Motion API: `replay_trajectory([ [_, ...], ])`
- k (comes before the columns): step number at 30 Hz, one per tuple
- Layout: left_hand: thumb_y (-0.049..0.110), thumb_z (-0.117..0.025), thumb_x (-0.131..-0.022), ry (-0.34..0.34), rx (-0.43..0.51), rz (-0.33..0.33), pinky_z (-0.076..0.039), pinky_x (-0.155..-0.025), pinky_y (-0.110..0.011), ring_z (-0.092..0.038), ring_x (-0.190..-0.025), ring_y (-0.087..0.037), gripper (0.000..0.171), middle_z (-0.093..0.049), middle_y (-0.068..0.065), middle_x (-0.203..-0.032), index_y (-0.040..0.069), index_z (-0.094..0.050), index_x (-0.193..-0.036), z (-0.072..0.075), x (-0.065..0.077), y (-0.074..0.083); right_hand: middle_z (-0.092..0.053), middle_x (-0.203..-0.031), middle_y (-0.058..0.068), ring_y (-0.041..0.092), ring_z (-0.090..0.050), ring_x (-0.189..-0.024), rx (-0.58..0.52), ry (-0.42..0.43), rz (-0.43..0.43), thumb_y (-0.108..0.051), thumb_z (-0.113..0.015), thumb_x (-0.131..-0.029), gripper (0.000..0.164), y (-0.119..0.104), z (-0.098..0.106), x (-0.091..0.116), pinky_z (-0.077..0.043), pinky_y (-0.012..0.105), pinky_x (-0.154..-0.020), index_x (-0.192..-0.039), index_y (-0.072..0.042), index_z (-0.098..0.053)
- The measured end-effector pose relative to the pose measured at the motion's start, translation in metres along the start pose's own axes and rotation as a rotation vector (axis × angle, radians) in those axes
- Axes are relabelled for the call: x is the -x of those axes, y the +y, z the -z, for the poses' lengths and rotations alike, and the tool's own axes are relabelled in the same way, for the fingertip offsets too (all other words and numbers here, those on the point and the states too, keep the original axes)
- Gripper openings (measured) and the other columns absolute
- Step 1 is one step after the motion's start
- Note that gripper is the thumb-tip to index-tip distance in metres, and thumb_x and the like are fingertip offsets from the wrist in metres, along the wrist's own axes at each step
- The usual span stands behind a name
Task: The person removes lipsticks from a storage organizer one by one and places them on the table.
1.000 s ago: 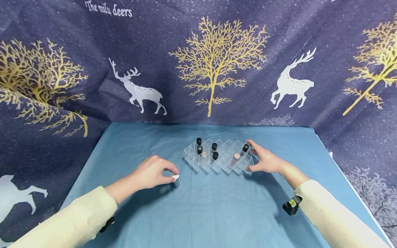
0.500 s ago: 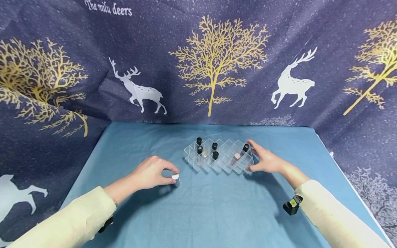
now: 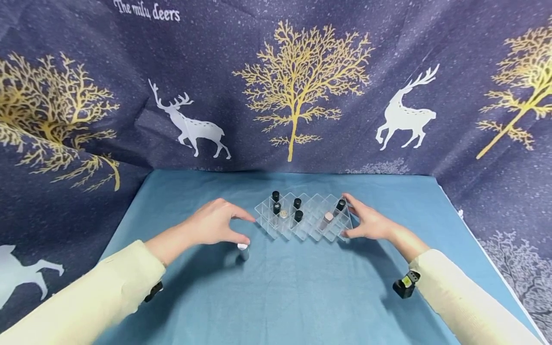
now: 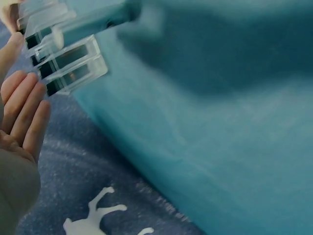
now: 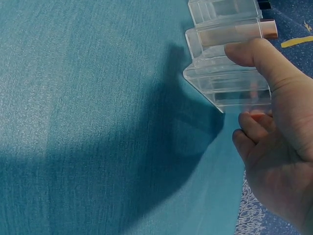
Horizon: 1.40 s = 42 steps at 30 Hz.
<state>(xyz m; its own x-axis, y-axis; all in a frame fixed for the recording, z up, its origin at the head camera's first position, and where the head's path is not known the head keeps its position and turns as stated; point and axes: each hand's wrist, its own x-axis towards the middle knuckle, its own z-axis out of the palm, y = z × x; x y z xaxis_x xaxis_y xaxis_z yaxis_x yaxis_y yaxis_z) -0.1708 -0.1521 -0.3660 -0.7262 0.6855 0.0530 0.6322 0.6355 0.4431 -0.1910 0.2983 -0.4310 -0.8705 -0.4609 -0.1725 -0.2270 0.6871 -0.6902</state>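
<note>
A small see-through tube (image 3: 244, 252) with a white cap stands upright on the blue cloth, left of and nearer than the rack. Just above it my left hand (image 3: 213, 225) is spread, thumb close over the cap and fingers reaching toward the rack's left corner. In the left wrist view those fingers (image 4: 29, 112) look straight and hold nothing. The clear lipstick holder (image 3: 311, 225), with diamond-shaped compartments, has my right hand (image 3: 372, 223) at its right end. In the right wrist view, the thumb (image 5: 244, 51) lies on the near side and the fingers curl behind the end.
Several black-capped tubes, one of them a black-capped tube (image 3: 299, 216), stand in the holder. A pink-capped tube (image 3: 328, 218) is toward its right. A dark curtain (image 3: 207, 57) with deer and trees rises behind the blue cloth (image 3: 284, 297).
My left hand has let go of the white-capped tube, opened, and moved up and toward the rack. The tube stays in about the same place. My right hand has not moved.
</note>
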Motion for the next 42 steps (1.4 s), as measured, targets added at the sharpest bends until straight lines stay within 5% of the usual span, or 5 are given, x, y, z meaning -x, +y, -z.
replay_trajectory([
  [16,0.04,-0.095,-0.081,-0.022,-0.065,0.007,-0.057,-0.101,-0.049,-0.072,-0.121,-0.026,0.057,-0.077,0.001,-0.128,0.017,-0.079,-0.131,0.026,-0.044,-0.004,-0.012,-0.172,0.034,0.055,-0.037,-0.149,0.021,0.016,0.019,-0.024,-0.09,-0.083,0.12,0.002,-0.001,-0.001,-0.03,0.066,-0.121,-0.168,0.004,-0.009],
  [24,0.042,-0.093,-0.083,0.006,-0.076,0.008,-0.058,-0.093,-0.044,-0.075,-0.104,-0.021,0.058,-0.077,0.0,-0.128,0.018,-0.077,-0.133,0.021,-0.064,-0.012,-0.012,-0.172,0.035,0.055,-0.037,-0.149,0.033,0.017,0.008,-0.025,-0.09,-0.084,0.12,0.002,-0.001,-0.001,-0.029,0.067,-0.121,-0.168,0.004,-0.009],
  [33,0.042,-0.094,-0.082,-0.007,-0.095,0.07,-0.058,-0.096,-0.045,-0.074,-0.111,-0.025,0.061,-0.075,-0.002,-0.132,0.02,-0.076,-0.136,0.016,-0.082,-0.023,-0.013,-0.172,0.035,0.056,-0.038,-0.149,0.035,0.017,0.015,-0.022,-0.09,-0.082,0.12,0.002,0.0,-0.002,-0.029,0.066,-0.121,-0.168,0.004,-0.01],
  [42,0.034,-0.093,-0.085,-0.044,-0.106,0.046,-0.056,-0.099,-0.046,-0.073,-0.111,-0.026,0.058,-0.074,-0.003,-0.135,0.017,-0.075,-0.138,0.008,-0.101,-0.028,-0.013,-0.172,0.035,0.056,-0.038,-0.149,0.04,0.027,0.014,-0.022,-0.091,-0.082,0.121,0.004,0.0,-0.002,-0.03,0.066,-0.121,-0.168,0.004,-0.01],
])
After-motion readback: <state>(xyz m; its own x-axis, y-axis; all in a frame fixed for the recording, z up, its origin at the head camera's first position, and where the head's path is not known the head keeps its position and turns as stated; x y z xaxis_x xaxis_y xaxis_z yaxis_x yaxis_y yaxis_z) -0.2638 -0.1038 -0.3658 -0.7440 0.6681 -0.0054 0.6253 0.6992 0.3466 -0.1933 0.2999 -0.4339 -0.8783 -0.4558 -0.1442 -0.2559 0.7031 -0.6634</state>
